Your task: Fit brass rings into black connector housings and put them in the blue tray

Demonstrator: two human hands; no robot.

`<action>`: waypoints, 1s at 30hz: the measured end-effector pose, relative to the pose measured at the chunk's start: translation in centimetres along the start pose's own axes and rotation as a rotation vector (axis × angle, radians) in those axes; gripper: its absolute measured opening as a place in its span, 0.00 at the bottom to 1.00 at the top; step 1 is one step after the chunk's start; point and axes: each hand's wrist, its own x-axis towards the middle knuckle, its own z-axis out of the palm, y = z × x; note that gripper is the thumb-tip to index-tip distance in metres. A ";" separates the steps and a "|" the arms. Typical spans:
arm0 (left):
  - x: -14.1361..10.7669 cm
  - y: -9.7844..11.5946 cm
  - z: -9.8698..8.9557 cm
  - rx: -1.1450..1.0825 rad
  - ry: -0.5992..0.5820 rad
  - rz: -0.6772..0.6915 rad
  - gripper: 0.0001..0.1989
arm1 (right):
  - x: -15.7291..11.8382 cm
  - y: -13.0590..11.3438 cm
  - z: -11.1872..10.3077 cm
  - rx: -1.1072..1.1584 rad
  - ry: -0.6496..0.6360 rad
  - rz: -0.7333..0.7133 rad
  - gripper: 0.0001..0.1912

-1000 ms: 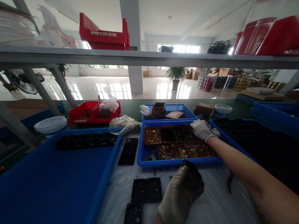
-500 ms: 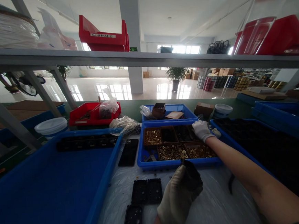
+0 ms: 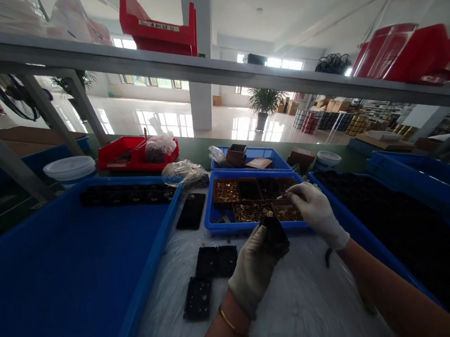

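Observation:
My left hand (image 3: 252, 270), in a pale work glove, grips a black plastic housing (image 3: 276, 235) just in front of the blue parts tray (image 3: 224, 228). Gloved too, my right hand (image 3: 317, 210) is over the tray's right side with thumb and forefinger pinched. A tiny light-coloured piece shows at those fingertips, too small to name. Brown compartments in the tray hold brass-coloured small parts (image 3: 254, 212) and dark pieces. Flat black plastic covers (image 3: 197, 299) lie on the plastic-covered table to the left of my left hand.
A large blue bin (image 3: 141, 294) with a row of black parts (image 3: 128, 195) stands left. Another blue bin, holding black parts (image 3: 392, 217), stands right. A black phone-like slab (image 3: 191, 211) lies left of the tray. Red bins (image 3: 122, 154) stand behind; a shelf (image 3: 233, 69) crosses above.
My right hand has drawn back from the tray's far right compartment toward me, with a tiny piece at its fingertips. My left hand still holds the black housing. The camera view has tilted slightly.

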 end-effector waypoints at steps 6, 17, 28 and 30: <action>-0.4 0.2 0.3 -0.004 -0.088 -0.010 0.19 | -6.9 -4.4 -2.7 0.278 0.111 -0.223 0.04; -1.3 0.2 1.2 0.114 -0.197 0.037 0.18 | -8.7 -5.1 -3.0 0.179 0.162 -0.242 0.04; -0.9 0.0 0.6 0.166 -0.176 0.058 0.20 | -9.8 -4.9 -1.4 0.281 0.183 -0.108 0.03; -0.9 0.1 0.6 0.176 -0.168 0.060 0.22 | -9.9 -4.8 -1.3 0.242 0.196 -0.130 0.03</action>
